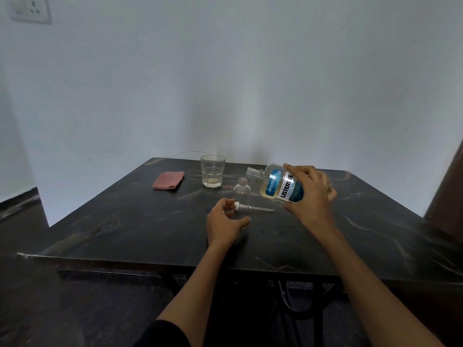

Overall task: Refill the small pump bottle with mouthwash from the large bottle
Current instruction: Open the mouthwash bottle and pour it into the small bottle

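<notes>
Over the small pump bottle [242, 190] (light, tippy, uncapped), gripped large bottle [275, 183] mid-body in right hand [309, 194]; left hand [225, 222] loosely open.

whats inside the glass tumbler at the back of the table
The glass tumbler holds only a shallow layer of pale yellowish liquid at its bottom; the rest looks empty. Nothing covers it, and its mouth is open.

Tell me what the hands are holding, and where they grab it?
The right hand grips the large mouthwash bottle around its labelled body, tilted. The left hand is at the pump head; whether it grips is unclear.
</notes>
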